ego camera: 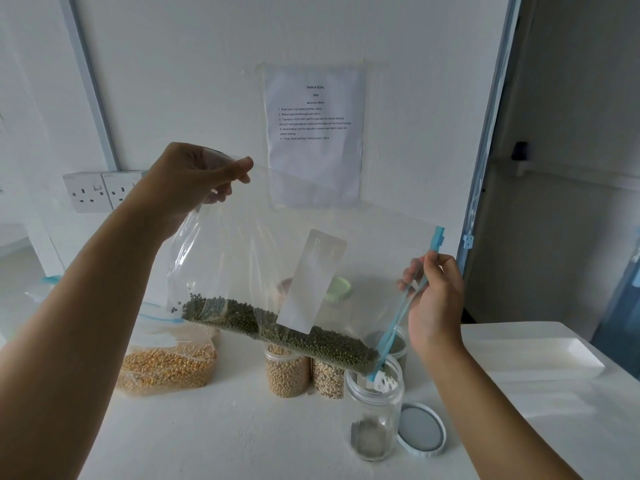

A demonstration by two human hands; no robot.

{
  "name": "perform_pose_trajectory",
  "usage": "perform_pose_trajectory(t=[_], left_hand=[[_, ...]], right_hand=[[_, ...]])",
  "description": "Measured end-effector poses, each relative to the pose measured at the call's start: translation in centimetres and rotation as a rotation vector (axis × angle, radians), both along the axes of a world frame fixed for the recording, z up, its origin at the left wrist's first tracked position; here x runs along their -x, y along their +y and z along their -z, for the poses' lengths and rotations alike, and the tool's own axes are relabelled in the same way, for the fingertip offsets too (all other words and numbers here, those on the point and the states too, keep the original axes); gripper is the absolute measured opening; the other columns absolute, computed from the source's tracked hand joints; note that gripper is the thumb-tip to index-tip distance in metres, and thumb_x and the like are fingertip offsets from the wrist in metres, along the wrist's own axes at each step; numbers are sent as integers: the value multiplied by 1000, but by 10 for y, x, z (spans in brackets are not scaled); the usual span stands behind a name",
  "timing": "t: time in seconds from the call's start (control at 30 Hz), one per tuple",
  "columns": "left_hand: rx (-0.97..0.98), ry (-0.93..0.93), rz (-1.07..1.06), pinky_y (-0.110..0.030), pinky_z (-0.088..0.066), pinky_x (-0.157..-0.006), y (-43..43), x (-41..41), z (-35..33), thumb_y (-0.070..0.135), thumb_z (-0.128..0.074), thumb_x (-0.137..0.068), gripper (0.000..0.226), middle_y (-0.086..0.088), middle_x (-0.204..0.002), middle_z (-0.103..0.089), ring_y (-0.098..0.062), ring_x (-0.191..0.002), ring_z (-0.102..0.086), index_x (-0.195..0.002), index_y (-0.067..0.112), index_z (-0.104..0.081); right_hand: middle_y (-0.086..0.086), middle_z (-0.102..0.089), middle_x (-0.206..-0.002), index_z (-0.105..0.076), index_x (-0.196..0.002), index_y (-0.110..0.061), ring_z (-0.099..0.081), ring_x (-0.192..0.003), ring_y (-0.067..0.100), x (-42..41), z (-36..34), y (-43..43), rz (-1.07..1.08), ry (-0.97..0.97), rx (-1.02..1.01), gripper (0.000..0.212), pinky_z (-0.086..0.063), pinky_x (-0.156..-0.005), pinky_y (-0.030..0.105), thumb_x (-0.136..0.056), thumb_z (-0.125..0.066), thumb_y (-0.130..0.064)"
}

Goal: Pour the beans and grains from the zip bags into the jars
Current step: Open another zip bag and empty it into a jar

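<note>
Zip bag of green beans hung tilted above the white table, its lower corner at the mouth of the open glass jar. The left hand pinched the bag's raised corner between thumb and fingers, and the right hand pinched the blue zip strip. A lid lay just beside the jar.

Head-worn wide camera faces forward and down, close over table
</note>
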State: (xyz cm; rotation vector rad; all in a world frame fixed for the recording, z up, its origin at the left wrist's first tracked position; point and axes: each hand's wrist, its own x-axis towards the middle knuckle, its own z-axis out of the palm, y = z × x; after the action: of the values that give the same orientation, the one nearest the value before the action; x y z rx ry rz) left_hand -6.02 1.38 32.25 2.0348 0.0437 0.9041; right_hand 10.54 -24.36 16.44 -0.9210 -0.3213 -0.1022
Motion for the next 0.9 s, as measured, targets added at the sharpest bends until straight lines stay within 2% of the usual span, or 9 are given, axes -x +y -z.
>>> perform_pose_trajectory(t=[0.13, 0.27, 0.4, 0.53, 0.63, 0.73, 0.9], left_hand=[[-6, 10, 5, -44, -43, -86, -1, 0, -2, 76, -81, -56, 59, -3, -61, -61, -27, -74, -55, -75, 20, -80], [7, 5, 5, -47, -37, -76, -1, -3, -4, 77, -83, -54, 62, -9, -66, -62, -28, -74, -52, -75, 19, -80], [-9, 2, -13, -46, -36, -74, -2, -2, -9, 76, -83, -58, 61, -18, -74, -64, -27, -73, -53, -78, 18, -81], [-23, 3, -21, -40, -42, -74, -6, -2, -14, 55, -80, -71, 42, -5, -63, -63, -17, -62, -52, -77, 14, -80], [-32, 10, -28, -40, -44, -79, -11, -2, -14, 49, -77, -74, 37, -3, -61, -62, -19, -65, -51, -78, 12, -79], [-23, 13, -25, -40, -45, -82, -13, -1, -15, 53, -77, -71, 40, -1, -59, -61, -23, -69, -51, -75, 13, -79], [-36, 15, -10, -40, -44, -81, -13, -3, -16, 63, -81, -64, 53, 1, -59, -61, -15, -62, -51, -78, 13, -78]], right_hand=[[-4, -54, -64, -53, -79, -18, -47, -61, 14, 1, -2, 0, 9, 7, -1, 30, -40, -72, 37, -108, -46, -19], [-4, -54, -65, -55, -78, -21, -47, -62, 14, 2, -2, -1, 8, 11, 1, 31, -40, -72, 37, -108, -47, -20], [-5, -55, -65, -55, -80, -20, -48, -62, 14, 3, -2, -2, 11, 0, 23, 30, -40, -76, 41, -109, -46, -20], [-4, -55, -65, -55, -81, -19, -49, -62, 14, 3, -1, -3, 15, -10, 36, 29, -39, -78, 43, -109, -45, -21], [-4, -55, -65, -55, -81, -19, -48, -62, 15, 3, -1, -3, 18, -10, 28, 29, -39, -78, 44, -109, -46, -20], [-4, -55, -64, -55, -82, -19, -47, -63, 15, 2, 0, -4, 23, -11, 31, 29, -38, -80, 45, -109, -45, -20], [-4, -55, -64, -55, -78, -21, -47, -62, 16, 0, 1, -5, 19, -9, 18, 32, -36, -80, 46, -108, -46, -20]])
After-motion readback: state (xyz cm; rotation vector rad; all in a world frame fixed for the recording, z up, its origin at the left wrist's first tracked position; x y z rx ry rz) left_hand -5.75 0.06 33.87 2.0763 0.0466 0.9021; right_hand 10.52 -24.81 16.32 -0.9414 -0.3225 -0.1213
